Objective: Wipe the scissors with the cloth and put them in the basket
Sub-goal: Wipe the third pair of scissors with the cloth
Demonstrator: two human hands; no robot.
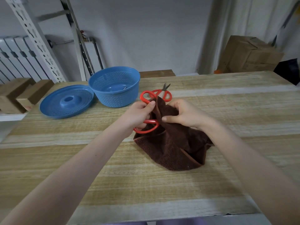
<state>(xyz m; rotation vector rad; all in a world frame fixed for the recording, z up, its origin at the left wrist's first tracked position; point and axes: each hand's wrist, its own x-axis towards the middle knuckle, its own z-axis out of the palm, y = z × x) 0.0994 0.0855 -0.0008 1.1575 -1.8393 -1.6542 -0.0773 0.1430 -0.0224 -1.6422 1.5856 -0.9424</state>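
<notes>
My left hand (139,115) grips a pair of red-handled scissors (148,127) by the handles, one loop above my thumb and one below my fingers. Their blades are hidden inside a dark brown cloth (173,143). My right hand (183,116) pinches the cloth around the hidden blades. The rest of the cloth lies bunched on the wooden table (146,184). A second pair of red-handled scissors (165,93) lies flat on the table just beyond my hands, its tips pointing away. The blue perforated basket (114,86) stands at the back left, with something metallic faintly visible inside.
The basket's blue lid (66,101) lies upside down to the left of it. Wooden blocks (21,93) sit off the table's left end, near a radiator and metal racking. A cardboard box (248,54) stands behind the table's far right corner.
</notes>
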